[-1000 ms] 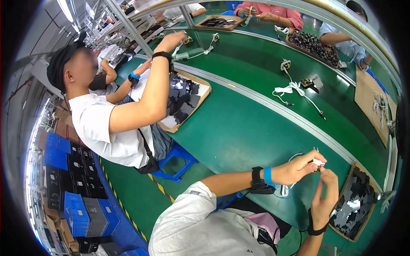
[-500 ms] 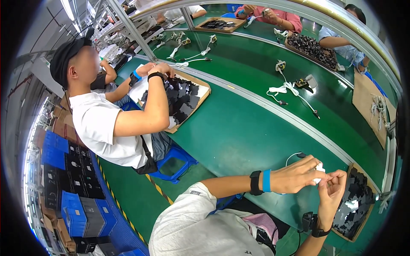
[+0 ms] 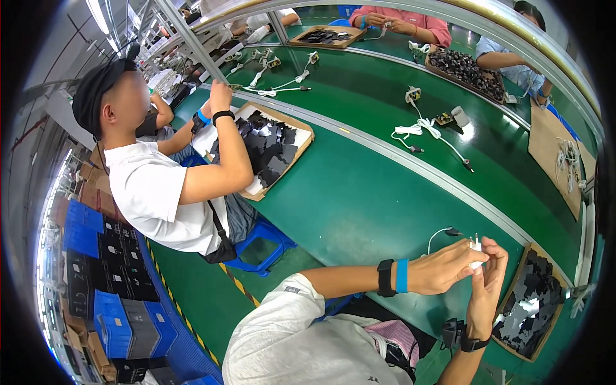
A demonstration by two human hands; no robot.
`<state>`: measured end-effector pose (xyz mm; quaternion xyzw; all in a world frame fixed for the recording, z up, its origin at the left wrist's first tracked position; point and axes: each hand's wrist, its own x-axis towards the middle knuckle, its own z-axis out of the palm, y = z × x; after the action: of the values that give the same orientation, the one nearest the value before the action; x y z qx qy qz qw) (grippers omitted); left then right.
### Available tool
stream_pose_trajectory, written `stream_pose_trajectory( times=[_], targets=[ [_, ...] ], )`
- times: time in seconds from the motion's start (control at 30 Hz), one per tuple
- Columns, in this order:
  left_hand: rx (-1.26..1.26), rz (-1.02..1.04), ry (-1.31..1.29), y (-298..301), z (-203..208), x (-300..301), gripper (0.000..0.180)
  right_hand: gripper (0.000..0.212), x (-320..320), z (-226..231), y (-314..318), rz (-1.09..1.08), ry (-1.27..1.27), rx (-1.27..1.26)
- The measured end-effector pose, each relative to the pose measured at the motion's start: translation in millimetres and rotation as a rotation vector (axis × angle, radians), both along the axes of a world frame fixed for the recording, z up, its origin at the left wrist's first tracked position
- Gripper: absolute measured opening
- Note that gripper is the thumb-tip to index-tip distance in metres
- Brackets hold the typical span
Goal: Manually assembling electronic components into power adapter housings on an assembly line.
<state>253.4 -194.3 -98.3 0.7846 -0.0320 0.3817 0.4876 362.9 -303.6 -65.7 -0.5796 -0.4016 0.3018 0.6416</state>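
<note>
White and small, a two-pin plug (image 3: 476,249) sits in the head view between the person's two hands, over the table (image 3: 359,199) near its right end, with its metal pins pointing upward. The left hand (image 3: 439,266) grasps it between thumb and fingers, palm turned down; a black strap (image 3: 386,278) and a blue band (image 3: 402,276) circle that wrist. The right hand (image 3: 486,266) closes on it from the other side, thumb at the plug's lower end and fingers bent, with another black strap (image 3: 474,344) at the wrist. Just beyond the left hand, a white cord (image 3: 430,240) curves up to a black connector (image 3: 453,231); the hand hides where the cord's other end goes.

At the table's right end, just beside the right hand, lies a cardboard tray (image 3: 554,319) filled with flat black pieces (image 3: 536,282). A metal rail (image 3: 410,163) runs along the table's far edge. Beyond it, on a green belt (image 3: 359,102), lie a bundled white cable (image 3: 427,126) and a grey cover (image 3: 459,117).

Toward the table's left end, a co-worker in a white shirt (image 3: 144,192) sits on a blue stool (image 3: 269,236), beside a second cardboard tray (image 3: 293,159) of black pieces. Across the belt, a person in a pink shirt (image 3: 431,24) has both hands raised together around a small object, too small to make out.
</note>
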Motion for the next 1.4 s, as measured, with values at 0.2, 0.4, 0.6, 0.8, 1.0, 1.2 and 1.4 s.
stream_pose_trajectory(
  times=[0.2, 0.4, 0.6, 0.8, 1.0, 1.2, 1.4],
  targets=[
    [-0.027, -0.01, 0.078, 6.5, 8.0, -2.6, 0.035, 0.047, 8.4, 15.7, -2.1, 0.086, 0.05, -0.009],
    [-0.634, -0.233, 0.201, 11.0, 2.2, 11.7, 0.032, 0.039, 17.3, 16.9, -6.3, 0.008, -0.401, -0.063],
    [-0.657, -0.143, 0.177, 13.8, -10.9, 15.8, 0.024, 0.034, 20.3, 2.9, 4.9, -0.087, -0.499, -0.03],
    [-0.805, -0.273, 0.245, 16.2, -10.3, 21.7, 0.032, 0.026, 31.2, -3.0, -3.3, -0.089, -0.471, -0.033],
    [-0.867, -0.283, 0.232, 13.6, -2.4, 22.8, 0.037, 0.022, 40.0, -1.3, -6.8, -0.142, -0.691, 0.017],
    [-0.836, -0.293, 0.262, 13.2, -6.5, 24.8, 0.041, 0.023, 47.0, -0.5, -8.3, -0.082, -0.711, 0.021],
    [-0.897, -0.296, 0.356, 13.9, -8.6, 29.8, 0.039, 0.024, 52.6, -7.0, -12.8, -0.053, -0.608, -0.049]
  ],
)
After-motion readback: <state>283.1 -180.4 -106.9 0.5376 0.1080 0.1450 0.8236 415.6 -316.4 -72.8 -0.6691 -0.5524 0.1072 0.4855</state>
